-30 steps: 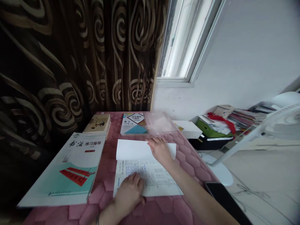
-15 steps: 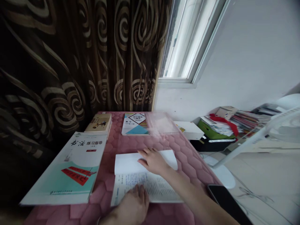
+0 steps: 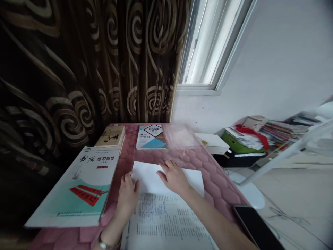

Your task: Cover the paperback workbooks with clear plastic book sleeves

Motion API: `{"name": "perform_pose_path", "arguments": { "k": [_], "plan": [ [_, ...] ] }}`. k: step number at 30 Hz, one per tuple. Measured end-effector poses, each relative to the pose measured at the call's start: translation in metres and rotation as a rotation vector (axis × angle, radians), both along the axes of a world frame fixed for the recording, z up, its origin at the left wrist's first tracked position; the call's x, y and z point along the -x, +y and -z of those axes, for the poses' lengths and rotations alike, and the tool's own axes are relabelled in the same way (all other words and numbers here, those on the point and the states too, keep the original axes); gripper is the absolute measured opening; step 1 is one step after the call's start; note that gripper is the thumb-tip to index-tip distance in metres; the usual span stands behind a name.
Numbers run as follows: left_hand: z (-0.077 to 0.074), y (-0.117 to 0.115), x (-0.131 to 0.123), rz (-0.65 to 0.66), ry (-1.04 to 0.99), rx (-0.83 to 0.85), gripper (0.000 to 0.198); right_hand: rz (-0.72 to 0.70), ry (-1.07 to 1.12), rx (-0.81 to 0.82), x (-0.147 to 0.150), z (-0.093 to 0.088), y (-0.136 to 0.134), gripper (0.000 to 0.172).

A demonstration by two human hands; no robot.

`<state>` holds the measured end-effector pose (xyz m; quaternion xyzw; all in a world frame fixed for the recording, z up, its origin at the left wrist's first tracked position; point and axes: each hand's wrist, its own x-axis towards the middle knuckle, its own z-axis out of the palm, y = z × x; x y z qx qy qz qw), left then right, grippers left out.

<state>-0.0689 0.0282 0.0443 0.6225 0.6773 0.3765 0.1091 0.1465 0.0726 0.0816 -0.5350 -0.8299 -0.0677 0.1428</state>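
Note:
An open booklet (image 3: 166, 218) lies before me, its near page covered in print with blue handwriting. Above that page spreads a blank white sheet (image 3: 148, 177); I cannot tell whether it is bound in. My left hand (image 3: 127, 196), with a watch (image 3: 104, 243) at the wrist, grips the sheet's left edge, thumb on top and fingers curled at the side. Flat on the sheet's upper middle rests my right hand (image 3: 174, 177), fingers stretched out and thumb apart.
A calligraphy book (image 3: 75, 187) and smaller brown books (image 3: 110, 137) lie left. Farther back are a maths workbook (image 3: 152, 137) and clear plastic covers (image 3: 180, 135). A phone (image 3: 256, 225) sits at the right edge of the pink padded tabletop (image 3: 215, 187). Beyond stand a white box (image 3: 214, 143) and a fan base (image 3: 249, 194).
My left hand has moved from the printed page up to the sheet's left edge. The booklet has shifted towards me, and my right hand still lies on the white sheet.

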Motion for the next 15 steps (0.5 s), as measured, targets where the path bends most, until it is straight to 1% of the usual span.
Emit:
{"name": "perform_pose_path", "arguments": {
  "k": [2, 3, 5, 7, 9, 12, 15],
  "plan": [
    [0.003, 0.021, 0.002, -0.045, -0.172, 0.129, 0.029, 0.009, 0.013, -0.007, 0.004, -0.007, 0.003, 0.040],
    [0.005, 0.028, 0.002, -0.049, -0.227, 0.192, 0.027, -0.012, 0.028, -0.001, 0.008, -0.008, 0.003, 0.041],
    [0.008, 0.036, 0.001, -0.052, -0.264, 0.292, 0.026, -0.096, 0.059, 0.040, 0.017, -0.005, 0.002, 0.046],
    [0.009, 0.037, 0.001, -0.055, -0.243, 0.341, 0.031, -0.181, 0.071, 0.119, 0.028, 0.003, -0.001, 0.052],
    [0.009, 0.035, 0.001, -0.052, -0.212, 0.362, 0.035, -0.224, 0.063, 0.209, 0.040, 0.014, -0.004, 0.058],
    [0.011, 0.035, 0.003, -0.064, -0.103, 0.350, 0.036, -0.248, 0.059, 0.297, 0.052, 0.027, -0.007, 0.063],
    [0.013, 0.050, 0.008, -0.125, 0.028, 0.279, 0.037, -0.241, 0.065, 0.328, 0.056, 0.031, -0.007, 0.065]
  ]
}}
